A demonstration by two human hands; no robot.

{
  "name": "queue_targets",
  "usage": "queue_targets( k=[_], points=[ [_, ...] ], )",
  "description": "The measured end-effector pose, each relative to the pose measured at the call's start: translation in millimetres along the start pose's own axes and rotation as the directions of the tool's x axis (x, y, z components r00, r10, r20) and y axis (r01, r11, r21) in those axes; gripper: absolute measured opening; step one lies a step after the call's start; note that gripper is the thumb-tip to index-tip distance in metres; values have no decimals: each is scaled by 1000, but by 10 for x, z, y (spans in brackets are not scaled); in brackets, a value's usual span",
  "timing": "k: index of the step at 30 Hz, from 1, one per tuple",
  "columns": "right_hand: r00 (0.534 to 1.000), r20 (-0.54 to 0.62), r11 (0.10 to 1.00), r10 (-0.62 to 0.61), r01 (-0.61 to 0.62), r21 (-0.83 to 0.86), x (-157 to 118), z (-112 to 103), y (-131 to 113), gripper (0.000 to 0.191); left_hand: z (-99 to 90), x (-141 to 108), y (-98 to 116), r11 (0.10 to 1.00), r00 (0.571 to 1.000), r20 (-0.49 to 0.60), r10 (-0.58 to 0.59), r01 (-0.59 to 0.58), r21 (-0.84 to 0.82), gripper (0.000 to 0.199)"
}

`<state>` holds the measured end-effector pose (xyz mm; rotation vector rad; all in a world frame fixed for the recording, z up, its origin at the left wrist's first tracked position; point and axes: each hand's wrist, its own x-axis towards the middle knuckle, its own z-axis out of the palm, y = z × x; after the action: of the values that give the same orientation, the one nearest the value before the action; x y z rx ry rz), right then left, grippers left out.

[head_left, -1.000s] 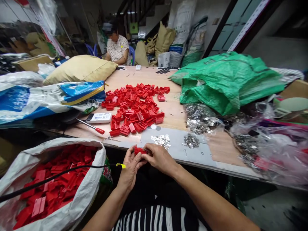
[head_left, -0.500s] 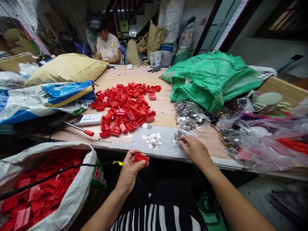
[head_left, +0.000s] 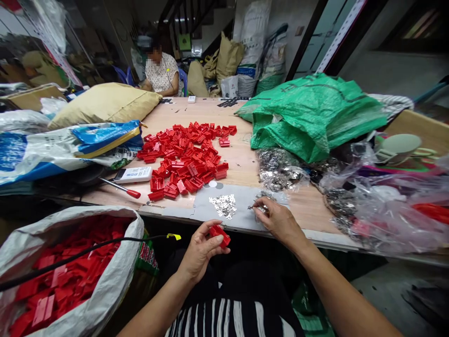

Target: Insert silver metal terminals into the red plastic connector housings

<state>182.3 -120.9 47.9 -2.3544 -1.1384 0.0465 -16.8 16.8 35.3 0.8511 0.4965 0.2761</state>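
My left hand (head_left: 202, 249) is closed around a red plastic part (head_left: 220, 236) just off the table's front edge. Above the grey mat (head_left: 242, 220), my right hand (head_left: 275, 217) pinches a small metal piece (head_left: 250, 207) between thumb and fingertips; its exact kind is too small to make out. A pile of small shiny metal plates (head_left: 223, 206) lies on the mat between the hands. Behind my right fingers, partly hidden, sits another small heap of darker metal pieces (head_left: 264, 194). Many red plastic parts (head_left: 189, 164) are heaped on the table beyond my left hand.
At lower left stands a white sack (head_left: 135, 224) of red parts, a black cable crossing it. A red-handled tool (head_left: 132, 193) lies beside a white box (head_left: 135, 174). A green sack (head_left: 315, 117) and clear bags (head_left: 393, 210) crowd the right. Across the table sits a person (head_left: 163, 72).
My left hand has moved right and turned the red part. My right hand has lifted slightly off the darker heap and shifted left, with a small metal piece in its fingertips.
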Motion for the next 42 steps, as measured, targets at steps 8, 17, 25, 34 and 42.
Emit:
queue_targets(
  k=[8,17,25,34,42],
  points=[
    [974,177,922,-138,61,382,-244,14,-583,6,219,134,-109,990,999,36,25,-30,140,33],
    [975,192,859,-109,-5,512,-342,94,-533,12,187,76,-161,978,997,59,54,-65,197,31],
    [975,203,794,-94,-50,606,-348,170,-466,18,182,97,-192,986,997,62,45,-55,159,33],
    [985,166,691,-48,-88,717,-346,160,-424,20,188,65,-116,997,993,118,1,8,-77,27],
    [996,70,862,-48,6,508,-409,-15,-435,16,135,67,-100,968,972,86,220,-229,106,34]
  ],
)
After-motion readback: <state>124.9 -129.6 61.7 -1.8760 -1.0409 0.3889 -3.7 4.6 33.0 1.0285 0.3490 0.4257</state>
